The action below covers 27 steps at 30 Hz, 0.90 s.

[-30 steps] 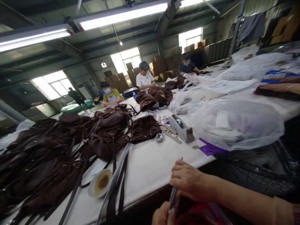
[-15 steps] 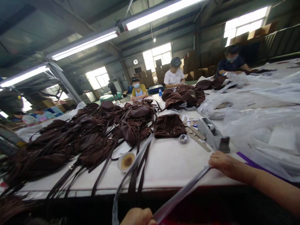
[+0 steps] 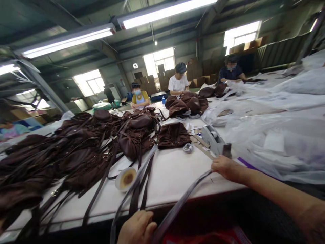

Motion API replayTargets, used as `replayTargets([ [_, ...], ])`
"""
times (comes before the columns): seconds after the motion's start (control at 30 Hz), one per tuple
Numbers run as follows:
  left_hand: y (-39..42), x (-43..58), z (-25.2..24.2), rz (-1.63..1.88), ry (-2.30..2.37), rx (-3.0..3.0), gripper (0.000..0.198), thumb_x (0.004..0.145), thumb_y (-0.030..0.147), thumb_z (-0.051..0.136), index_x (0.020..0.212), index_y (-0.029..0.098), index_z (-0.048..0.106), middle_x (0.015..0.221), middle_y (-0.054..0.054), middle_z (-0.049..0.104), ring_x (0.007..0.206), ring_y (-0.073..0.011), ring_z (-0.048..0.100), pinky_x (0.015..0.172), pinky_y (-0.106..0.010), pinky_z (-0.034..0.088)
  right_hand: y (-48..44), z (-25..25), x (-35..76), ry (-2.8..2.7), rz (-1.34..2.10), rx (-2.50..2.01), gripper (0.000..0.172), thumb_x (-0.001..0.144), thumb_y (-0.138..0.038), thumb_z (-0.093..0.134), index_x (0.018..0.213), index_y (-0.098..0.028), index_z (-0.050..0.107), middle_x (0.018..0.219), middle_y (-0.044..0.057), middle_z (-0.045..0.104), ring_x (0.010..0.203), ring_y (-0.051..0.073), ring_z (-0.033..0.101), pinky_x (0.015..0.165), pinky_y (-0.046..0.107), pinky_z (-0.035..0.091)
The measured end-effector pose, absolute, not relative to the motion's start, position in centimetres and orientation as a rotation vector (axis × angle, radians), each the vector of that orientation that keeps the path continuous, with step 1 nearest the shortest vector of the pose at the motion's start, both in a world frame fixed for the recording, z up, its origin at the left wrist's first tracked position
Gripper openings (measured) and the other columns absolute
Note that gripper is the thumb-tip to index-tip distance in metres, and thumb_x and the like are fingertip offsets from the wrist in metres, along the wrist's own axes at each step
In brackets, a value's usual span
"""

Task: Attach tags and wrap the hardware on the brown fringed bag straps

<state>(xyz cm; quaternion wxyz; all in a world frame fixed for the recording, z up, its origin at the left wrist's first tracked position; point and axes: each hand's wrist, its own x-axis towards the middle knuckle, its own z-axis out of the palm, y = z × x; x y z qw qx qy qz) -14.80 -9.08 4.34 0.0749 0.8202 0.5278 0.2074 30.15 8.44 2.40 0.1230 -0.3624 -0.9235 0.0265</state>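
Observation:
A long strap (image 3: 181,203), wrapped in thin translucent film, stretches between my two hands. My right hand (image 3: 225,168) pinches one end of it, just above the table and in front of a grey tape dispenser (image 3: 212,139). Below the table's front edge, my left hand (image 3: 137,227) is closed round another part of the strap. A second wrapped length (image 3: 135,181) runs from beside a dark brown bag (image 3: 174,136) down toward my left hand. Whether both lengths are one strap is hidden by that hand. A small roll of clear material (image 3: 188,147) lies by the bag.
Many brown bags (image 3: 83,149) with trailing straps cover the left of the white table (image 3: 175,173). A shallow bowl (image 3: 126,179) with a brown stain stands near the front. Plastic sheets (image 3: 274,142) lie at right. Several people work across the table.
The view has shifted, so the table and bags appear further left. My left hand shows more fully, and the strap between my hands now bends slightly near my right hand.

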Motion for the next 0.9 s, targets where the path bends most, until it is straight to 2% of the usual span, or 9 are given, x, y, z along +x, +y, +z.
replayTargets([
  [0.07,-7.5,-9.4,5.3,0.75,1.399,2.401,0.026,0.098,0.035,0.048,0.117,0.027,0.063,0.104,-0.006,0.072,0.092,-0.0207,0.07,0.08,-0.029,0.057,7.6,3.7,27.5,-2.764,0.056,-0.962,0.019,0.094,-0.017,0.054,0.079,-0.017,0.065,0.08,0.007,0.068,0.078,0.02,0.059,0.076,0.034,0.035],
  [0.17,-5.1,-1.7,5.7,0.728,1.338,2.332,0.048,0.091,0.032,0.059,0.136,0.016,0.052,0.126,-0.015,0.064,0.114,-0.0269,0.062,0.1,-0.039,0.051,6.6,5.1,23.5,-2.843,0.019,-0.812,0.017,0.093,-0.017,0.055,0.08,-0.017,0.066,0.078,0.006,0.068,0.076,0.02,0.058,0.076,0.035,0.034],
  [0.23,-3.3,1.9,5.1,0.643,1.434,2.27,0.045,0.089,0.022,0.06,0.133,0.013,0.055,0.118,-0.016,0.067,0.106,-0.0272,0.064,0.096,-0.039,0.053,6.1,5.5,21.7,-2.887,0.003,-0.75,0.016,0.09,-0.015,0.056,0.078,-0.017,0.066,0.076,0.006,0.068,0.075,0.02,0.057,0.075,0.035,0.035],
  [0.33,-1.2,4.3,3.8,0.5,1.585,2.26,0.026,0.091,0.008,0.047,0.108,0.013,0.066,0.098,-0.012,0.071,0.089,-0.0251,0.067,0.083,-0.036,0.054,5.7,5.5,21.3,-2.888,0.028,-0.748,0.015,0.089,-0.015,0.057,0.077,-0.017,0.065,0.074,0.005,0.068,0.074,0.02,0.057,0.074,0.035,0.036],
  [0.43,-0.2,4.4,2.7,0.413,1.668,2.335,0.03,0.092,0.004,0.04,0.089,0.016,0.068,0.086,-0.01,0.071,0.079,-0.0229,0.067,0.072,-0.032,0.05,5.3,4.9,22.4,-2.713,0.036,-0.772,0.019,0.093,-0.015,0.051,0.084,-0.019,0.067,0.085,0.006,0.071,0.089,0.023,0.06,0.084,0.037,0.039],
  [0.53,0.0,3.5,2.1,0.383,1.796,2.311,0.027,0.089,0.004,0.043,0.088,0.015,0.067,0.084,-0.01,0.071,0.075,-0.0224,0.068,0.065,-0.031,0.046,4.5,4.0,23.1,-2.313,0.012,-1.028,0.028,0.099,-0.02,0.041,0.104,-0.02,0.068,0.108,0.011,0.071,0.108,0.026,0.06,0.096,0.041,0.04],
  [0.67,0.0,3.5,1.3,0.362,1.847,2.25,0.024,0.089,0.006,0.045,0.091,0.014,0.068,0.086,-0.011,0.071,0.077,-0.0228,0.068,0.066,-0.031,0.046,4.1,2.5,22.0,-2.044,0.373,-1.591,0.04,0.101,-0.04,0.041,0.077,-0.02,0.067,0.078,0.009,0.072,0.076,0.023,0.067,0.072,0.033,0.047],
  [0.73,-0.2,4.4,1.0,0.335,1.839,2.243,0.025,0.088,0.005,0.046,0.093,0.014,0.069,0.087,-0.012,0.071,0.079,-0.0226,0.068,0.068,-0.031,0.047,4.4,1.8,21.3,-2.072,0.534,-1.742,0.045,0.099,-0.047,0.044,0.068,-0.021,0.065,0.071,0.008,0.072,0.071,0.023,0.068,0.065,0.032,0.046],
  [0.9,0.1,1.8,1.9,0.333,1.758,2.285,0.013,0.093,0.018,0.059,0.099,0.016,0.069,0.094,-0.009,0.07,0.086,-0.0207,0.068,0.075,-0.032,0.055,6.2,0.6,20.3,-2.187,0.366,-1.767,0.03,0.096,-0.031,0.049,0.076,-0.019,0.069,0.078,0.011,0.074,0.076,0.025,0.071,0.065,0.033,0.049],
])
